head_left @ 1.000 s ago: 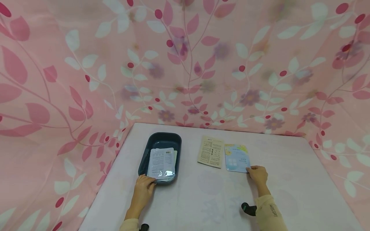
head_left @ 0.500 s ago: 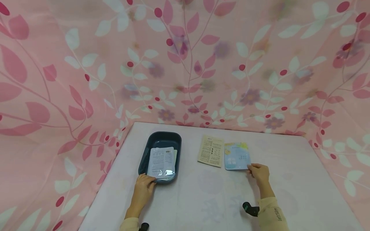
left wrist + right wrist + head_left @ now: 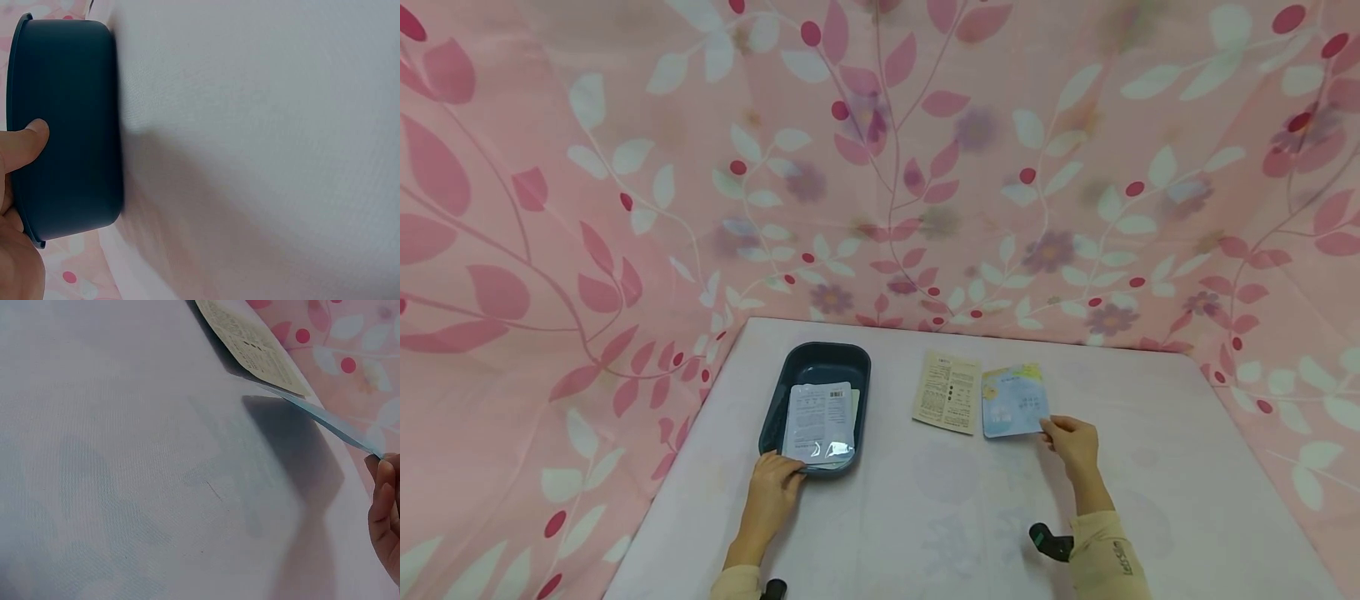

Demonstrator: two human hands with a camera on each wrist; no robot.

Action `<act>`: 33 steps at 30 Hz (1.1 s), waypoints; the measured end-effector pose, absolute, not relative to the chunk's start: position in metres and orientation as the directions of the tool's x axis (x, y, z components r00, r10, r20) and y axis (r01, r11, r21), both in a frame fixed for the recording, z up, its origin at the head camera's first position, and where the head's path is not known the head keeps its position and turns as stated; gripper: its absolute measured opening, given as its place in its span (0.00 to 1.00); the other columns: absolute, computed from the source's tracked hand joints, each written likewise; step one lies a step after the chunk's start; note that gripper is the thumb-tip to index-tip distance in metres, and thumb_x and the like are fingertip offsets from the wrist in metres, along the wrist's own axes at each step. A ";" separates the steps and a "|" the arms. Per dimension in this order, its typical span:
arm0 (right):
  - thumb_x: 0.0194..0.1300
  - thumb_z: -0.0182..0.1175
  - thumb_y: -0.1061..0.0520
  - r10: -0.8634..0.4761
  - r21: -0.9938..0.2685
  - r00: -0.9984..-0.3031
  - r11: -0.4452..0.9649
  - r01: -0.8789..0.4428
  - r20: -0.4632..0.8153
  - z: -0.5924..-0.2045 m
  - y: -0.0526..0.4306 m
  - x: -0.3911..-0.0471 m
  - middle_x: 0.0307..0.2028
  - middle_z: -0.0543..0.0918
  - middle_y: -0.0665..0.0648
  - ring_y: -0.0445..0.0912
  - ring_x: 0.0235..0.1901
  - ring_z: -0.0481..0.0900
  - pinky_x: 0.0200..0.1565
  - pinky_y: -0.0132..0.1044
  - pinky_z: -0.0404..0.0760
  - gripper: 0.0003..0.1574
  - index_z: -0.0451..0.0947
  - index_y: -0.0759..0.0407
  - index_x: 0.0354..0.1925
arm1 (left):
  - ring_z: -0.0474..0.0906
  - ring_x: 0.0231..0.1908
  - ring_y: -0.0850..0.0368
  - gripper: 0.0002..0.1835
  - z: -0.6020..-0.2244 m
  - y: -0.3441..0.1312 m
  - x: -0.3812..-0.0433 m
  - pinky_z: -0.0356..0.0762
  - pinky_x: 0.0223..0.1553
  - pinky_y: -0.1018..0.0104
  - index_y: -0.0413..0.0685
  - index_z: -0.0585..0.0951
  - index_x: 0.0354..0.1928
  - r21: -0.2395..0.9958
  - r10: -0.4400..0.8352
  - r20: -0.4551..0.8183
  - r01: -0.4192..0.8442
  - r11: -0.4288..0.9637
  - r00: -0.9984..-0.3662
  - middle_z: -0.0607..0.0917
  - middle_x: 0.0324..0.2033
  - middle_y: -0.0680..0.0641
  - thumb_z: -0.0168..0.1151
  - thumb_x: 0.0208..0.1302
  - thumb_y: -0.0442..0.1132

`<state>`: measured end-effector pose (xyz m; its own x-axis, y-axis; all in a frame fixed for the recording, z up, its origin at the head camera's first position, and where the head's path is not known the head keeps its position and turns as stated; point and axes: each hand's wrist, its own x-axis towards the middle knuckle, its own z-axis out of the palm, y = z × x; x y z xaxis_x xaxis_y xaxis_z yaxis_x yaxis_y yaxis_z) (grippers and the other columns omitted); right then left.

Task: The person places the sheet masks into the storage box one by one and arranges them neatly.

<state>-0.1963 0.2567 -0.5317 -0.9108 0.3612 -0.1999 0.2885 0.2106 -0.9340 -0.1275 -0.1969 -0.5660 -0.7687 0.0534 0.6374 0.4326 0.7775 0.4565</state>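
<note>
My left hand (image 3: pixel 772 490) grips the near rim of a dark blue tray (image 3: pixel 825 354), its thumb (image 3: pixel 39 134) pressed on the outer wall. Inside the tray lies a whitish printed packet (image 3: pixel 820 423) with a barcode, over a pale green one that shows at its right edge. My right hand (image 3: pixel 1072 442) pinches the near right corner of a light blue packet (image 3: pixel 1015 402) with a yellow-green top. In the right wrist view that packet is edge-on, raised at the pinched corner with a shadow below. Just left of it rests a beige printed packet (image 3: pixel 947 393).
A white cloth (image 3: pixel 910 525) covers the table. Pink floral fabric (image 3: pixel 887 167) hangs behind and at both sides. A black wrist device (image 3: pixel 1050 543) sits by the right sleeve (image 3: pixel 1105 554).
My right hand has raised the near right corner of the light blue packet, shifting slightly up in the head view. The left hand, tray and beige packet stay put.
</note>
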 end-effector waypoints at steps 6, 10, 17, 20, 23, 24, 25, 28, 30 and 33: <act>0.62 0.56 0.67 0.361 -0.948 -0.916 0.187 0.257 -0.177 -0.529 0.255 -0.197 0.22 0.80 0.48 0.32 0.19 0.77 0.26 0.23 0.80 0.23 0.68 0.85 0.51 | 0.79 0.29 0.52 0.14 -0.566 -0.197 -0.128 0.72 0.50 0.49 0.37 0.83 0.24 0.459 0.052 0.631 0.427 0.779 -0.774 0.85 0.24 0.46 0.73 0.31 0.18; 0.63 0.56 0.66 0.362 -0.951 -0.917 0.185 0.247 -0.168 -0.526 0.254 -0.197 0.23 0.82 0.51 0.33 0.19 0.77 0.26 0.23 0.80 0.23 0.68 0.85 0.51 | 0.79 0.29 0.52 0.14 -0.566 -0.197 -0.127 0.72 0.50 0.50 0.37 0.83 0.24 0.456 0.052 0.636 0.429 0.779 -0.770 0.85 0.24 0.46 0.73 0.31 0.18; 0.64 0.57 0.64 0.356 -0.945 -0.928 0.249 0.212 -0.115 -0.518 0.252 -0.196 0.25 0.84 0.52 0.33 0.21 0.78 0.29 0.24 0.80 0.23 0.70 0.82 0.51 | 0.79 0.30 0.51 0.14 -0.566 -0.196 -0.127 0.72 0.50 0.49 0.37 0.83 0.24 0.459 0.050 0.636 0.430 0.777 -0.770 0.85 0.24 0.46 0.73 0.31 0.18; 0.64 0.57 0.63 0.352 -0.943 -0.931 0.264 0.200 -0.099 -0.513 0.251 -0.197 0.25 0.84 0.53 0.33 0.21 0.78 0.29 0.22 0.79 0.23 0.71 0.81 0.51 | 0.79 0.30 0.52 0.14 -0.566 -0.196 -0.127 0.73 0.50 0.49 0.37 0.83 0.24 0.462 0.049 0.633 0.428 0.777 -0.773 0.85 0.24 0.46 0.73 0.32 0.18; 0.64 0.58 0.62 0.350 -0.944 -0.933 0.269 0.189 -0.087 -0.510 0.250 -0.197 0.26 0.85 0.56 0.33 0.22 0.78 0.28 0.21 0.78 0.23 0.71 0.81 0.50 | 0.80 0.30 0.51 0.14 -0.566 -0.196 -0.127 0.73 0.50 0.48 0.37 0.83 0.24 0.462 0.048 0.628 0.422 0.780 -0.777 0.85 0.24 0.46 0.73 0.32 0.18; 0.64 0.58 0.62 0.349 -0.944 -0.933 0.273 0.186 -0.083 -0.509 0.249 -0.198 0.27 0.85 0.57 0.33 0.22 0.79 0.29 0.21 0.78 0.22 0.72 0.80 0.50 | 0.80 0.30 0.51 0.14 -0.566 -0.196 -0.127 0.73 0.50 0.48 0.38 0.83 0.24 0.464 0.046 0.625 0.418 0.781 -0.779 0.85 0.24 0.46 0.73 0.32 0.18; 0.64 0.58 0.62 0.349 -0.944 -0.934 0.276 0.182 -0.078 -0.508 0.249 -0.198 0.27 0.85 0.58 0.33 0.22 0.79 0.29 0.21 0.78 0.22 0.72 0.80 0.50 | 0.80 0.30 0.51 0.14 -0.566 -0.196 -0.127 0.73 0.50 0.48 0.38 0.83 0.24 0.466 0.044 0.621 0.413 0.783 -0.783 0.85 0.24 0.46 0.73 0.32 0.18; 0.64 0.58 0.62 0.350 -0.943 -0.935 0.288 0.167 -0.059 -0.504 0.247 -0.199 0.28 0.85 0.58 0.35 0.23 0.80 0.30 0.21 0.78 0.21 0.73 0.80 0.49 | 0.80 0.30 0.51 0.14 -0.566 -0.196 -0.126 0.73 0.51 0.48 0.37 0.83 0.24 0.471 0.040 0.611 0.404 0.784 -0.790 0.85 0.24 0.46 0.73 0.33 0.18; 0.64 0.58 0.62 0.352 -0.942 -0.935 0.299 0.153 -0.041 -0.501 0.245 -0.200 0.28 0.85 0.59 0.36 0.24 0.80 0.30 0.21 0.78 0.20 0.74 0.79 0.49 | 0.80 0.30 0.51 0.14 -0.566 -0.196 -0.126 0.73 0.51 0.48 0.37 0.83 0.24 0.473 0.038 0.611 0.403 0.784 -0.791 0.85 0.24 0.46 0.73 0.32 0.18; 0.64 0.58 0.63 0.352 -0.943 -0.936 0.306 0.131 -0.016 -0.497 0.243 -0.200 0.29 0.85 0.60 0.36 0.24 0.81 0.30 0.20 0.78 0.20 0.74 0.79 0.48 | 0.80 0.30 0.51 0.14 -0.566 -0.196 -0.127 0.72 0.51 0.48 0.37 0.83 0.24 0.471 0.042 0.618 0.413 0.779 -0.785 0.85 0.24 0.46 0.73 0.32 0.18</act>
<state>-0.2003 0.2433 -0.4966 -0.9360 0.3516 -0.0161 0.1312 0.3060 -0.9429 -0.1266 -0.1963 -0.5661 -0.7847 0.0419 0.6185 0.4130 0.7794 0.4712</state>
